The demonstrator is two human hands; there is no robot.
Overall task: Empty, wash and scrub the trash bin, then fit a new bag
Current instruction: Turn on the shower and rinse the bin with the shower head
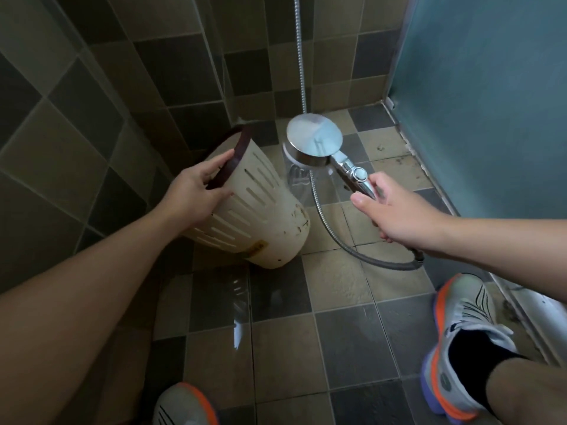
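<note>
The left hand grips the tilted bin at its dark rim, fingers curled over it. The right hand holds the shower head by its handle, beside the bin.

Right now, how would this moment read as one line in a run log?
stage: washing | left hand: grips tilted trash bin by its rim | right hand: holds shower head beside bin | new bag: none seen

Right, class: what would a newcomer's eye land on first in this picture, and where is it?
Probably the chrome shower head at centre, held by its handle in the right hand, with water falling from it to the tiled floor. Next, the stained cream bin just left of it, tilted with its dark rim gripped by the left hand.
</note>
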